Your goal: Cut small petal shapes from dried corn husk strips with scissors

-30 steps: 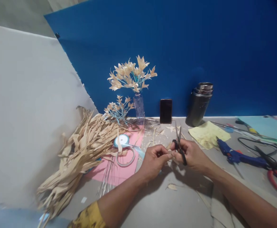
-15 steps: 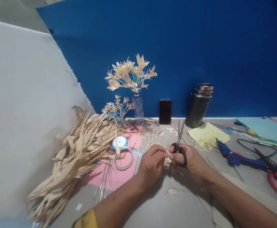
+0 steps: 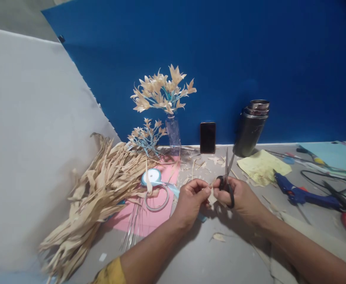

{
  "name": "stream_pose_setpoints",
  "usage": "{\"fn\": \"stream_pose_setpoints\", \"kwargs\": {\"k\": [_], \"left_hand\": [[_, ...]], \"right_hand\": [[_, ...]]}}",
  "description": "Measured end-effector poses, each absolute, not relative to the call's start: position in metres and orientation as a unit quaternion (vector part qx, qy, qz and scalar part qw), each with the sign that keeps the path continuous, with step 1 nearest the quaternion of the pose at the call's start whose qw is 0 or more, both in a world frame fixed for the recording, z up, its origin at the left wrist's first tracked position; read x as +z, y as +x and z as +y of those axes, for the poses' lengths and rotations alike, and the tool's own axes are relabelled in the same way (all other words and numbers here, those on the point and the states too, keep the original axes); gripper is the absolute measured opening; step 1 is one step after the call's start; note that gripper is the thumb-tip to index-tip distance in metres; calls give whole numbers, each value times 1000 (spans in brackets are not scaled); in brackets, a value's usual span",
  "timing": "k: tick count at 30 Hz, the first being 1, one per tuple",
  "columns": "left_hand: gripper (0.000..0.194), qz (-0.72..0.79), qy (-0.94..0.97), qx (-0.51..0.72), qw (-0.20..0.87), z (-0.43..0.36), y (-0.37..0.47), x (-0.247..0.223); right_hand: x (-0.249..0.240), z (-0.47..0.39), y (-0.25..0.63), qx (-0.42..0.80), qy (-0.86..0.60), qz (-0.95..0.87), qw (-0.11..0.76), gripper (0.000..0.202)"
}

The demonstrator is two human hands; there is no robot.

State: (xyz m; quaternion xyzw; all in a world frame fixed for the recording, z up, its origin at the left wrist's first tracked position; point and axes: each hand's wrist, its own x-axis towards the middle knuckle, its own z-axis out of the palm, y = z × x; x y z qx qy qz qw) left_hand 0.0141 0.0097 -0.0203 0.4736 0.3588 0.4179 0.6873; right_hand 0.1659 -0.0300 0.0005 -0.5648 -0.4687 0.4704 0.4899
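Any print on the ribbon spool, left of centre in the frame, is too small to be read. At lower centre, over the table, a pale piece is pinched between the left hand's thumb and curled fingers. By the right hand, palm turned inward, the scissors are gripped in bent fingers, blades pointing up and slightly parted.

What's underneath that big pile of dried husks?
A pink sheet runs under the husks, and something blue peeks out at their edge. Whatever else lies beneath is covered.
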Motion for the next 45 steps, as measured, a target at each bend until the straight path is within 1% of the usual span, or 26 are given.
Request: {"fn": "stream_pose_setpoints", "kwargs": {"k": [4,8,13,18,24,27,30,33,35,39,41,43,45], "left_hand": [[20,368,477,427,674,10,15,-22],[16,384,482,445,650,9,14,-21],[19,402,494,403,657,12,12,-15],[25,387,471,361,706,21,8,-16],[33,348,387,362,773,22,8,-17],[31,338,381,357,783,18,11,-19],[28,352,406,359,763,15,14,-20],[24,389,464,382,698,12,15,-18],[23,402,469,394,680,11,16,-17],[29,370,399,379,749,10,16,-19],[28,357,392,375,760,10,16,-20],[26,355,393,381,758,13,15,-19],[25,356,386,399,752,17,12,-16]], "right_hand": [[-1,-27,169,465,-580,-453,492,26],[-3,-28,168,498,-551,-473,474,29],[-6,-29,169,472,-565,-491,466,21],[-5,-27,169,447,-569,-529,444,15],[-10,-24,171,452,-561,-510,470,17],[-13,-23,172,466,-554,-499,476,18],[-13,-24,171,477,-552,-495,473,18],[-11,-24,169,463,-553,-509,470,16],[-9,-24,167,464,-557,-503,470,16],[-9,-26,165,467,-570,-463,493,23],[-9,-26,166,480,-568,-444,499,27],[-7,-26,167,488,-568,-454,482,27],[-4,-26,168,487,-566,-502,437,27]]}}
